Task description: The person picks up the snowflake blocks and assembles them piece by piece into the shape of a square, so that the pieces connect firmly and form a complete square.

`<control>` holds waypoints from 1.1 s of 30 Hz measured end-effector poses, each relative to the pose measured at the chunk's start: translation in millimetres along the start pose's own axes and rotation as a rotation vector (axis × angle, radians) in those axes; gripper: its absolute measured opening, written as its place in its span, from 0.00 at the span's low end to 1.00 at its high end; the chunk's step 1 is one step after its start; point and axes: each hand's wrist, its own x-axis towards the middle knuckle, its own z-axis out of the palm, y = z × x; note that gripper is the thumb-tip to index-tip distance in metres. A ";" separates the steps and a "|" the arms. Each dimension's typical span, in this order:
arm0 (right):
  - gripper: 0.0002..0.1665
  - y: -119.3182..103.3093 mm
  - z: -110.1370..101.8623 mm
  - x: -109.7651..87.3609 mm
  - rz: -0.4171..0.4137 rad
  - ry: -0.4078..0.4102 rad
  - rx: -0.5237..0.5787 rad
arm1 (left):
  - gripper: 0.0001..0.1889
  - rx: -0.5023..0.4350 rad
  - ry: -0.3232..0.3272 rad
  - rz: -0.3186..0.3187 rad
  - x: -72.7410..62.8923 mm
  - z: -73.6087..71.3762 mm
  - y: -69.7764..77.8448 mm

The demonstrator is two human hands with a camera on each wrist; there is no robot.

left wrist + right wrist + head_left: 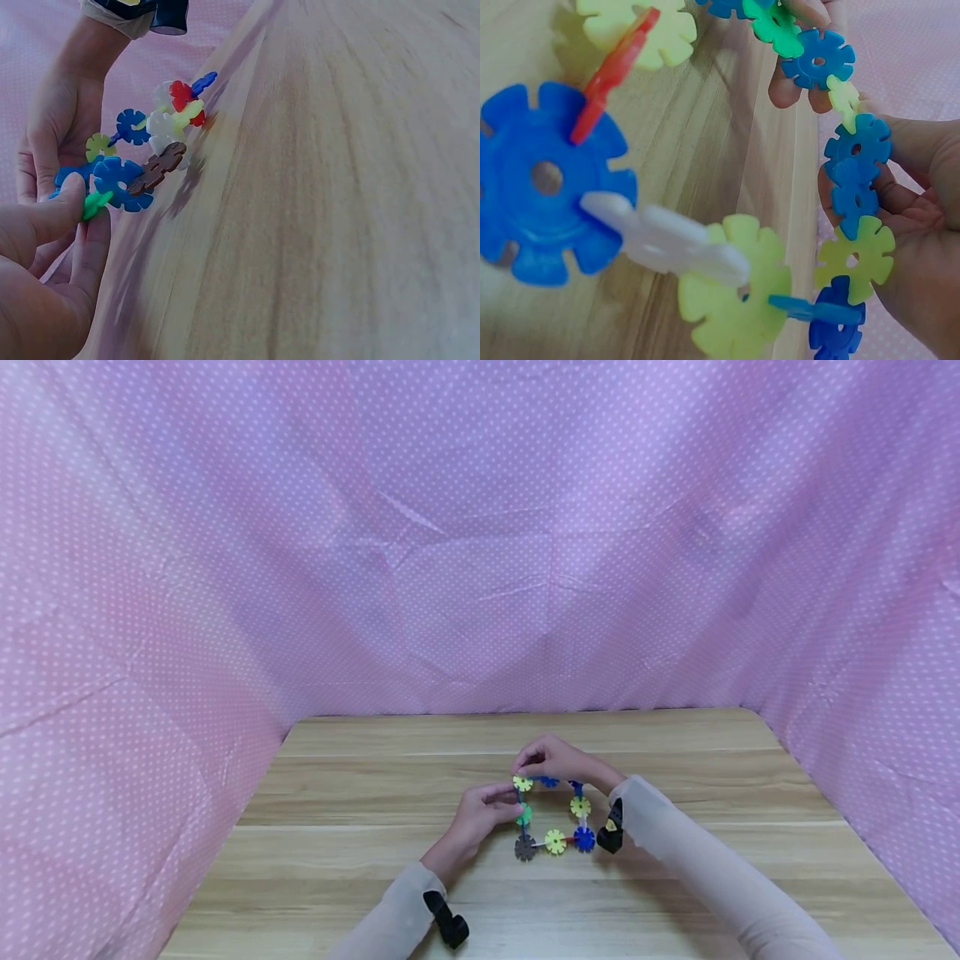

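Note:
Interlocking plastic snowflake discs are slotted together into a squarish loop, held between both hands over the table. Its near side has a brown disc (525,850), a yellow disc (555,835) and a dark blue disc (584,832). On the left side, my left hand (472,818) pinches a green disc (96,204) between thumb and fingers. My right hand (558,760) reaches across the far side and grips the loop around a blue disc (870,133), beside a small yellow disc (843,105). A white disc (671,244) joins larger discs close to the right wrist camera.
A wood-grain table (337,827) lies under the hands. Pink dotted cloth (480,610) hangs behind it and along both sides. Black straps with small devices circle both wrists, the left strap (446,920) hanging low over the tabletop.

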 end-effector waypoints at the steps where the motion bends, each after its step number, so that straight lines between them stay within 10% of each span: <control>1: 0.11 0.2 -0.1 0.2 0.000 0.000 0.001 | 0.21 -0.001 0.000 -0.003 0.3 -0.2 -0.1; 33: 0.10 -1.1 3.1 3.4 0.029 0.006 0.016 | 0.20 -0.020 0.030 -0.036 6.3 -5.8 1.2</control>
